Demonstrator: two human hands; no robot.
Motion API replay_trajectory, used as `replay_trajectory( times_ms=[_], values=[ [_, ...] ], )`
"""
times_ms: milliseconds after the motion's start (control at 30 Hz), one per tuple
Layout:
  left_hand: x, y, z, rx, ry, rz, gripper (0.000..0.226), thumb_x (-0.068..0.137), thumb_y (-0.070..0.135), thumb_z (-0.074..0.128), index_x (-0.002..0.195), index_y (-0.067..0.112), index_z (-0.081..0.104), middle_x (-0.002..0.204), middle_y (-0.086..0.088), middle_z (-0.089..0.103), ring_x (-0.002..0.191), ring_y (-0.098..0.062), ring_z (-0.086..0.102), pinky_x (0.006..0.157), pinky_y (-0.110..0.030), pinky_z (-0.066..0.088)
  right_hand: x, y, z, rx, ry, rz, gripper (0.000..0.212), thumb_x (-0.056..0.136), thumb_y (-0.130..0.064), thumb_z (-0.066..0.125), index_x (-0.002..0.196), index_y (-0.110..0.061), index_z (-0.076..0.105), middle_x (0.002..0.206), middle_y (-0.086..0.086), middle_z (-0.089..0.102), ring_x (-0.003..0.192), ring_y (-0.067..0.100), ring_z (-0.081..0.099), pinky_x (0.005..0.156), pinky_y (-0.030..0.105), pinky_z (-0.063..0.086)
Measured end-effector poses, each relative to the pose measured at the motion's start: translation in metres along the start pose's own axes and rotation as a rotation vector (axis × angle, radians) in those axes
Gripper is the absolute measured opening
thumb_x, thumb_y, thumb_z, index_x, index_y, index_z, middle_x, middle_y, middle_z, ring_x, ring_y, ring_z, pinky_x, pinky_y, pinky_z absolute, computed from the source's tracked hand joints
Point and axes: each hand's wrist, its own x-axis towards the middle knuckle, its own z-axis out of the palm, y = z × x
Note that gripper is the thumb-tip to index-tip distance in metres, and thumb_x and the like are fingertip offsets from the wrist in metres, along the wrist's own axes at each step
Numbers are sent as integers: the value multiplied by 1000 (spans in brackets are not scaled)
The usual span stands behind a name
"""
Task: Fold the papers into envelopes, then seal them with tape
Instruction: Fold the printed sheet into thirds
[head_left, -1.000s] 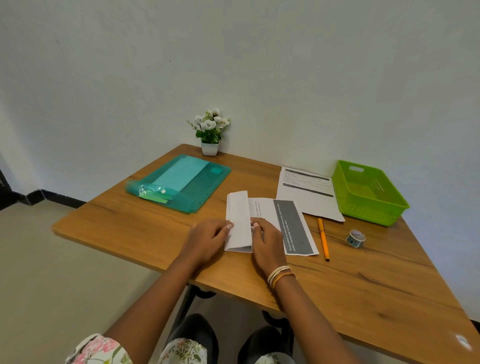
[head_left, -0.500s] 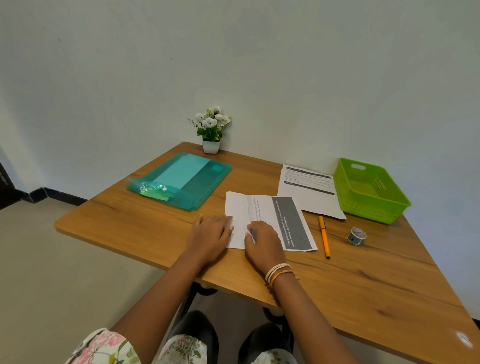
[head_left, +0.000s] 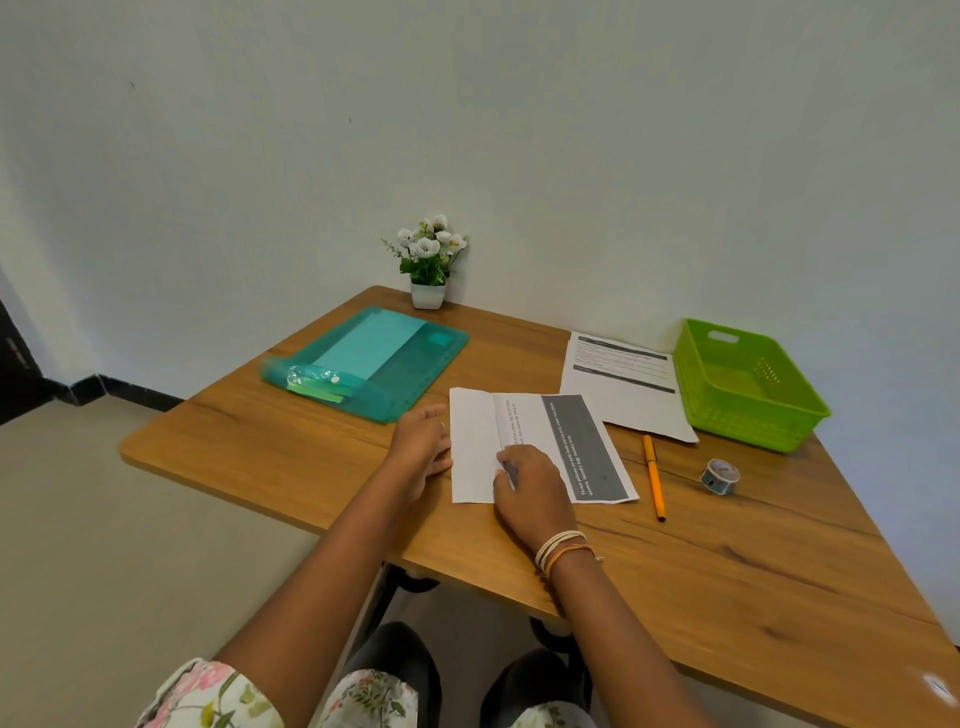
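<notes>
While flat, fingers (head_left: 500, 457) on paper (head_left: 475, 441).

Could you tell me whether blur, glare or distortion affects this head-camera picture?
Head view: even soft light, faint shadows; the teal folder's near end looks smeared; wide-angle bending toward the edges; a small bright glare spot on the table at bottom right; small print on the folded paper mostly unreadable.
</notes>
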Motion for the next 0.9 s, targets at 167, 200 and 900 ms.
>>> replay_trajectory(
  times_ms=[167,200,900],
  values=[
    [1,4,-6,-66,10,-65,36,99,4,40,129,18,54,130,-13,55,106,-26,60,70,-35,55,0,0,1,18,9,9,32,91,-25,57,121,-17,61,128,3,60,115,18,56,96,28,45],
    [1,4,-6,-81,17,-72,35,99,5,41,129,17,54,128,-13,56,105,-26,61,70,-35,55,0,0,1,21,12,9,32,91,-24,57,121,-17,61,128,3,60,115,18,56,96,28,46],
    [-5,-59,11,886,-138,844,45,98,38,44,142,27,43,137,5,54,121,-12,46,91,-29,45,-9,-9,-6,254,156,34,46,94,-52,32,131,-29,44,115,4,64,93,10,58,79,39,56]
  ],
)
